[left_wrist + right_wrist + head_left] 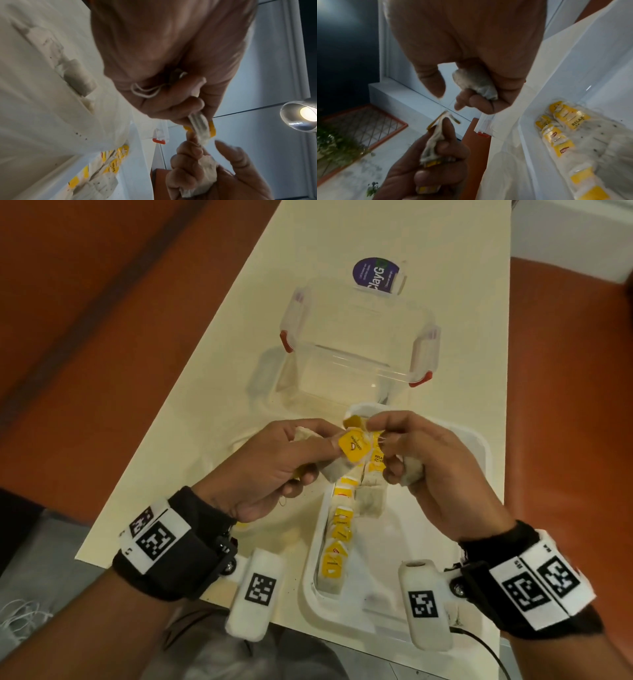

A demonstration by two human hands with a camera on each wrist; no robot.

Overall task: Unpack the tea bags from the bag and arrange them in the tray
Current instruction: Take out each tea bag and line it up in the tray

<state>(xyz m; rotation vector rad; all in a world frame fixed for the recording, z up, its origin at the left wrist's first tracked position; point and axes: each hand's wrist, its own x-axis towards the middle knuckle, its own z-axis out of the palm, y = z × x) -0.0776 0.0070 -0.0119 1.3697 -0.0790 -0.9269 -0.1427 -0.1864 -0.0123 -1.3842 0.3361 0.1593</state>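
A: In the head view, where do the hands sit?

B: Both hover over the far end of the white tray [476, 453]. The left hand [274, 467] pinches a yellow-tagged tea bag [354, 448] between thumb and fingers. The right hand [428, 467] curls round another tea bag [412, 470] in its palm, its fingertips meeting the tags by the left hand.

A: And the rest of the tea bags?

B: A row of tea bags [337, 542] runs along the tray's left side. A clear box [356, 344] stands beyond the tray on the table [212, 364].

A: The left wrist view?

B: The left hand [171, 65] has its fingers closed on the tea bag's folded top [199, 125], with a loop of string [145, 90] across the palm. The row in the tray shows below [109, 162].

A: The right wrist view?

B: The right hand [471, 47] keeps a grey tea bag [476, 83] tucked under its curled fingers; its thumb is free. The left hand [428, 162] grips its tea bag [435, 139] beside the tray [573, 60].
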